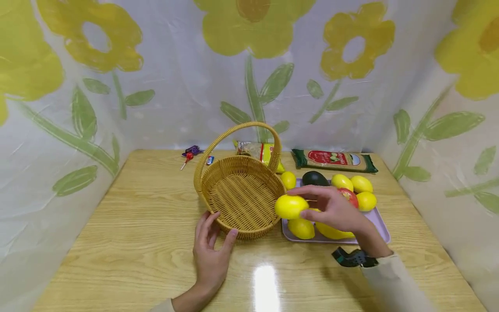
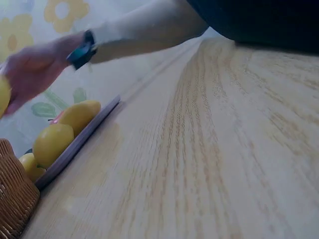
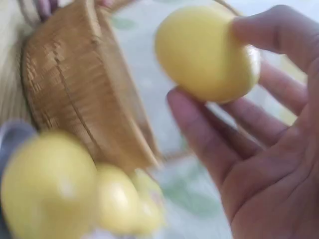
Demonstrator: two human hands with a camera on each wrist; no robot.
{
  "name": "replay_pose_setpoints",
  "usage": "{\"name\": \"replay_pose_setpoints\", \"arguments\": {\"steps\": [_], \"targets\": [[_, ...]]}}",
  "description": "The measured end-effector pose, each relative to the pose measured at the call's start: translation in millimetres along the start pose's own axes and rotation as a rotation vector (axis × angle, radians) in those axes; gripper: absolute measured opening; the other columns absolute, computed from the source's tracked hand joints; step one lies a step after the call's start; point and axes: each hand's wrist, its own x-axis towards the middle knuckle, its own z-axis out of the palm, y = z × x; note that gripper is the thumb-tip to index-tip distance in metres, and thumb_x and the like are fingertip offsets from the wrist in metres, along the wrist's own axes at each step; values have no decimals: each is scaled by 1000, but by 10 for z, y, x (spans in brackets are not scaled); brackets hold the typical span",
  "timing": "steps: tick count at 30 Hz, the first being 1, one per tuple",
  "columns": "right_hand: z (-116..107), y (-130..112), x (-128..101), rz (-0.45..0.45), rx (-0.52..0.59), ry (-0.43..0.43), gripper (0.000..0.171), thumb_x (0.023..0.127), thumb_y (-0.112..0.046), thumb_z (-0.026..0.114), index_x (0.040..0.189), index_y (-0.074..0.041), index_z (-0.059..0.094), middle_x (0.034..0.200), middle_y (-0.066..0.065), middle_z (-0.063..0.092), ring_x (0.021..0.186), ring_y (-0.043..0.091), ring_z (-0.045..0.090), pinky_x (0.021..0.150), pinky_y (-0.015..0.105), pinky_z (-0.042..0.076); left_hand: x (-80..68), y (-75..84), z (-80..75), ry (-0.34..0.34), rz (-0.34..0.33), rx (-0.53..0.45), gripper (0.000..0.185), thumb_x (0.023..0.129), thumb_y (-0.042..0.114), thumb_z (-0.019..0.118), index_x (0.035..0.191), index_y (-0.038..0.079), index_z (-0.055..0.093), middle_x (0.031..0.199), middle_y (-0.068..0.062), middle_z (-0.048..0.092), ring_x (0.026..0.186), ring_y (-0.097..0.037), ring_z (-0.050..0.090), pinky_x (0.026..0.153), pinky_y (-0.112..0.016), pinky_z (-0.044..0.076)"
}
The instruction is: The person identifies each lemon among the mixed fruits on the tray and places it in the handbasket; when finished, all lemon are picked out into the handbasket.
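A yellow lemon (image 1: 291,206) is pinched between the thumb and fingers of my right hand (image 1: 337,210), raised beside the right rim of a round wicker basket (image 1: 245,199). In the right wrist view the lemon (image 3: 202,52) sits at the fingertips. My left hand (image 1: 212,247) holds the basket at its front left, fingers at the rim and thumb against the front. Below the right hand lies a lilac tray (image 1: 380,223) bearing several lemons (image 1: 301,229), an elongated yellow fruit (image 1: 333,232), a red fruit (image 1: 348,197) and a dark green oval fruit (image 1: 315,178).
Behind the basket lies a yellow-and-clear food bag (image 1: 255,149). A green noodle packet (image 1: 335,160) stretches along the back right. At the back left are a red lollipop (image 1: 189,157), a purple-wrapped candy (image 1: 193,150) and a small blue packet (image 1: 210,160). Flowered sheets enclose the table.
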Motion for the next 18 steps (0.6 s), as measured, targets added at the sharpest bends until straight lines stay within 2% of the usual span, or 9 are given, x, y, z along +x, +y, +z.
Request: {"name": "replay_pose_setpoints", "arguments": {"steps": [2, 3, 6, 8, 11, 13, 14, 18], "targets": [[168, 32, 206, 10, -73, -61, 49, 100, -2, 78, 147, -14, 69, 147, 6, 71, 121, 17, 72, 100, 33, 66, 3, 1, 5, -2, -3, 1, 60, 96, 4, 84, 151, 9, 60, 173, -15, 31, 154, -41, 41, 127, -32, 41], [249, 43, 290, 13, -114, -87, 47, 101, -6, 79, 146, -16, 70, 144, 4, 72, 113, 17, 73, 96, 31, 67, 4, 1, 7, -4, -6, 0, 60, 96, 4, 84, 150, 9, 60, 172, -16, 31, 154, -42, 42, 127, -30, 41], [459, 41, 476, -1, -219, -154, 44, 102, -11, 78, 145, -17, 70, 143, 1, 73, 107, 16, 71, 87, 33, 68, 6, 5, 8, -5, -10, 1, 59, 96, 4, 84, 150, 10, 61, 172, -17, 31, 154, -42, 42, 125, -24, 42], [565, 19, 566, -11, -271, -185, 45, 102, -14, 78, 146, -18, 69, 145, -2, 72, 115, 15, 71, 92, 36, 67, 13, 11, 4, 2, -5, -3, 58, 96, 3, 84, 150, 11, 62, 171, -18, 32, 153, -43, 43, 124, -22, 43], [624, 0, 620, -28, -253, -200, 47, 103, -14, 78, 149, -16, 68, 150, 1, 69, 132, 18, 68, 106, 44, 65, 15, 8, -7, 16, 4, -4, 58, 96, 1, 83, 149, 10, 63, 171, -18, 33, 153, -44, 43, 123, -22, 44], [559, -18, 598, -28, -219, -182, 47, 103, -14, 79, 149, -14, 68, 150, 4, 70, 134, 20, 69, 110, 49, 62, 15, 4, -10, 20, 10, -8, 58, 96, 0, 83, 149, 7, 63, 170, -18, 33, 153, -46, 42, 124, -23, 43], [489, -28, 568, -24, -197, -162, 47, 103, -13, 79, 148, -13, 68, 149, 5, 71, 131, 21, 70, 107, 51, 63, 16, 1, -10, 21, 10, -9, 58, 95, -1, 83, 149, 5, 62, 170, -19, 33, 153, -46, 42, 124, -23, 43], [14, -59, 366, 11, -158, -15, 42, 103, -6, 77, 144, -9, 71, 143, 11, 73, 123, 17, 74, 106, 42, 65, 16, -8, -6, 18, 6, -19, 59, 94, -1, 84, 149, -2, 61, 169, -20, 34, 153, -46, 42, 123, -24, 43]]}}
